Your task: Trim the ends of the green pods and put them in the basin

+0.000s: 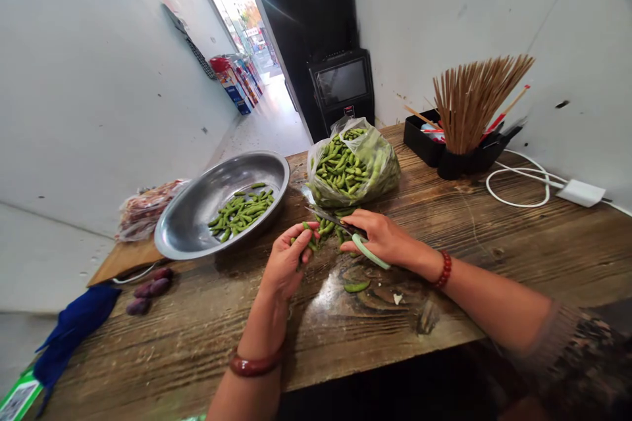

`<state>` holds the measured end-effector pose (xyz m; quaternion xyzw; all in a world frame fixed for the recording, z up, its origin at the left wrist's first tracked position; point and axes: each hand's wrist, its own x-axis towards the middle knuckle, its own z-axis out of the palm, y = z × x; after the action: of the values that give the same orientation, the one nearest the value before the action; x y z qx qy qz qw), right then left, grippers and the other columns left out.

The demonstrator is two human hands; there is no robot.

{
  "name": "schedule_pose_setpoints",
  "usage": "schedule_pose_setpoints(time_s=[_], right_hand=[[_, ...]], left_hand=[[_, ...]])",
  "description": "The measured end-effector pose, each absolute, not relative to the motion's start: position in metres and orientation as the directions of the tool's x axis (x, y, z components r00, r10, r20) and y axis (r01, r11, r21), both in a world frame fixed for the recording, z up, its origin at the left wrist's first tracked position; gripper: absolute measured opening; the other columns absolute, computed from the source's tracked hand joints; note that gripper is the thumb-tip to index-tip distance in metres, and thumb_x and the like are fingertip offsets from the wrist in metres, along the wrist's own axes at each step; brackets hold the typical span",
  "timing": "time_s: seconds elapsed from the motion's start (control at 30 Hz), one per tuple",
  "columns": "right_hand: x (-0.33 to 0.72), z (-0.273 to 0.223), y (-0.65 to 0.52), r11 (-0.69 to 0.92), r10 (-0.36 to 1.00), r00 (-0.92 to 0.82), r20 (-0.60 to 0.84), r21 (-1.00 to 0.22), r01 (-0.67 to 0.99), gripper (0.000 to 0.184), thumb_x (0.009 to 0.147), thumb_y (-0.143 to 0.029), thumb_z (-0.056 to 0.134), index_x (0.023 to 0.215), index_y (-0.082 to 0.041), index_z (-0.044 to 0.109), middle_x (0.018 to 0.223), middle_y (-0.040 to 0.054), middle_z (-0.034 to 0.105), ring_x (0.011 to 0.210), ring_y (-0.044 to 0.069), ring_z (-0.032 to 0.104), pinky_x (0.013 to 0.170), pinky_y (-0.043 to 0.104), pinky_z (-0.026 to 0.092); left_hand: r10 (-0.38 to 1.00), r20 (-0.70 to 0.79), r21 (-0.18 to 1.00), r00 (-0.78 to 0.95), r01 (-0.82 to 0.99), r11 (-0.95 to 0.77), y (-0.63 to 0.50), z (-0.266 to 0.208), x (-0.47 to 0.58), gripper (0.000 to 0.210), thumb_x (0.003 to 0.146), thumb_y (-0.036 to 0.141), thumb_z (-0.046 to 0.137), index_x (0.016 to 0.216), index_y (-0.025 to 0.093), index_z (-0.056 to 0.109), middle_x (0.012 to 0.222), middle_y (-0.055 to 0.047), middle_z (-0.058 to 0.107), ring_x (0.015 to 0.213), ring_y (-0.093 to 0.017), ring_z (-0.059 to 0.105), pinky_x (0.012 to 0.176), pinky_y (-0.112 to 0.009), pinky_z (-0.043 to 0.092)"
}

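Observation:
Several green edamame pods (310,242) are pinched in my left hand (289,256), which is closed around them above the table. My right hand (382,237) grips a pair of scissors (370,252) with pale green handles; its blades point left, toward the pods. Beneath the blades lies a small heap of loose pods (326,225), partly covered by my right hand. Behind it stands an open plastic bag (388,174) full of pods. To the left, a wide steel basin (185,220) holds more pods. One single pod (356,287) lies on the wood nearer to me.
Left of the basin are a bagged reddish bundle (148,210), dark red plum-like items (158,286) and a blue cloth (79,332). At the right stand bundled wooden skewers (467,108), a black box (417,141) and a white cable with an adapter (580,193). The wooden table (533,243) ends nearby.

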<state>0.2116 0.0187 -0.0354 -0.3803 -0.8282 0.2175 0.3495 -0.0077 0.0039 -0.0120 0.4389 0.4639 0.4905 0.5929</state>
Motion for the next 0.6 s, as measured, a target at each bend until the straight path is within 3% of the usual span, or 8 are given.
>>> schedule_pose_setpoints(time_s=[0.33,0.47,0.6], right_hand=[[0.2108,-0.0374,0.0182,0.629,0.771,-0.477,0.422,-0.619,0.470,0.041,0.080,-0.039,0.071,0.112,-0.015,0.063,0.095,0.0081,0.063,0.086,0.020,0.061,0.077,0.031,0.048],[0.2107,-0.0378,0.0179,0.633,0.767,-0.486,0.419,-0.618,0.467,0.040,0.080,-0.039,0.072,0.112,-0.016,0.063,0.095,0.0080,0.063,0.085,0.020,0.061,0.076,0.031,0.048],[0.2106,-0.0381,0.0175,0.635,0.765,-0.492,0.416,-0.613,0.469,0.042,0.080,-0.038,0.072,0.113,-0.015,0.063,0.096,0.0084,0.064,0.087,0.020,0.061,0.078,0.031,0.049]], left_hand=[[0.989,-0.140,0.985,-0.057,-0.106,0.133,0.0017,-0.0134,-0.0026,0.029,0.058,0.030,0.085,0.075,0.013,0.068,0.080,-0.003,0.070,0.042,0.000,0.039,0.038,-0.014,0.026],[0.984,-0.173,0.975,-0.035,-0.151,0.166,0.0035,-0.0147,-0.0032,0.033,0.058,0.030,0.085,0.072,0.014,0.060,0.062,0.003,0.062,0.037,0.000,0.038,0.036,-0.012,0.022],[0.986,-0.166,0.972,0.013,-0.169,0.166,0.0038,-0.0143,-0.0035,0.033,0.060,0.031,0.083,0.074,0.015,0.058,0.071,0.001,0.066,0.038,0.000,0.039,0.035,-0.011,0.023]])
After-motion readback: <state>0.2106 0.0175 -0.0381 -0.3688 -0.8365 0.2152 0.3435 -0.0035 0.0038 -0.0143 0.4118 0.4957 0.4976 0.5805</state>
